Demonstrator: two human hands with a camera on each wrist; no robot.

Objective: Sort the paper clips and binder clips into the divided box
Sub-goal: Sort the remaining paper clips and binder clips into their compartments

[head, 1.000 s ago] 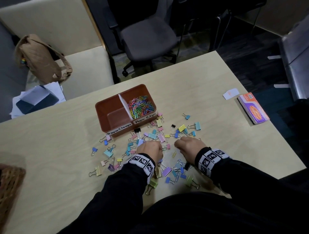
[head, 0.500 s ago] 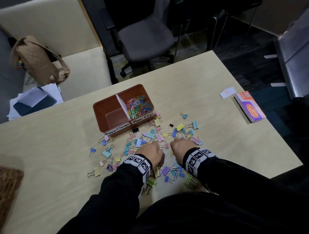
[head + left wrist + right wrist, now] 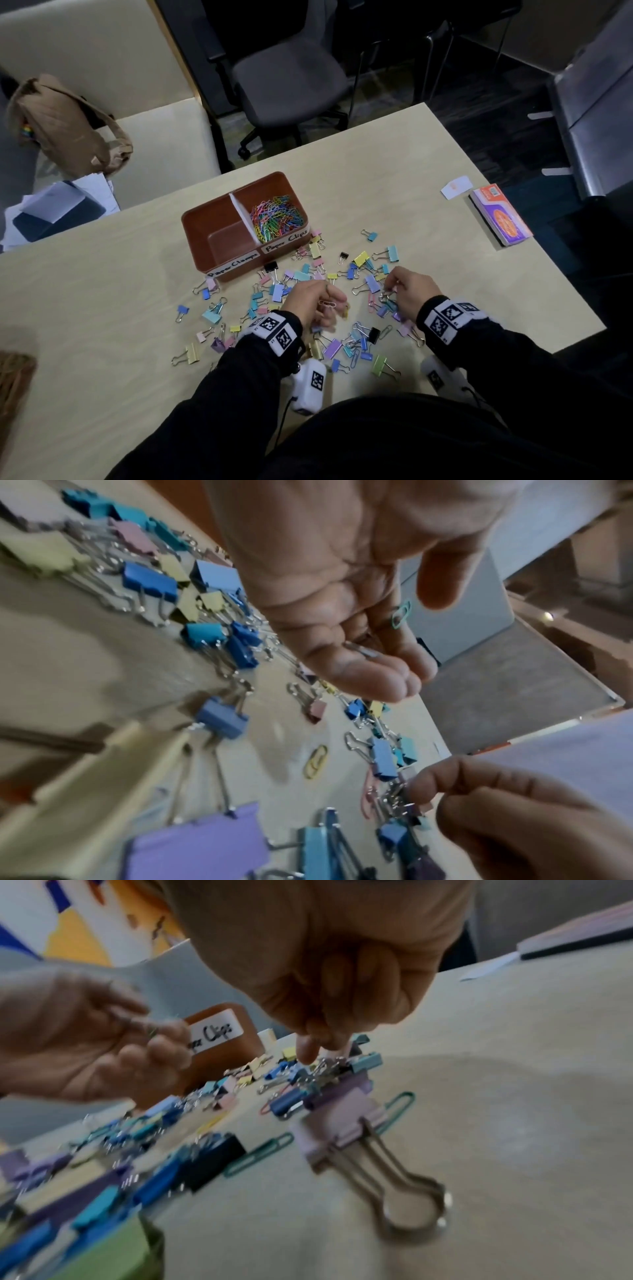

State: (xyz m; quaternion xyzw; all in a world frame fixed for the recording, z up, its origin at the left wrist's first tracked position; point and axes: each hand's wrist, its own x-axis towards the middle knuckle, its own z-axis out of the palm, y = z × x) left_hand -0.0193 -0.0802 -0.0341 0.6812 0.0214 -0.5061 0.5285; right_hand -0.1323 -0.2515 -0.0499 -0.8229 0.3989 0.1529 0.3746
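— Where's the divided box (image 3: 219, 236)?

— On the table (image 3: 428, 164) at twelve o'clock from my hands, long axis running from eight o'clock to two o'clock in the head view. Its two labels face me. The paper clips (image 3: 275, 219) fill the two o'clock compartment; the other shows only its bare floor.

— And the binder clips (image 3: 373, 284)?

— Scattered on the table from the box's near wall down to my sleeves, wire handles pointing every which way. A few loose paper clips lie among them.

— Your left hand (image 3: 313, 303)?

— Lifted off the table, fingers curled around a few clips. From the head I see one silver wire loop (image 3: 327, 304) at the knuckles, long axis near three to nine. The left wrist camera adds what the head misses: a green paper clip (image 3: 401, 614) between the fingers, pointing toward one o'clock.

— The right hand (image 3: 407, 291)?

— At three o'clock from the left, fingertips (image 3: 308, 1047) pinched down into a small heap of clips. Only the right wrist camera shows that pinch; which clip I hold, I cannot tell. It also shows a pink binder clip (image 3: 339, 1129) close by, handles pointing to five o'clock, with a teal paper clip (image 3: 260, 1153) just beside it
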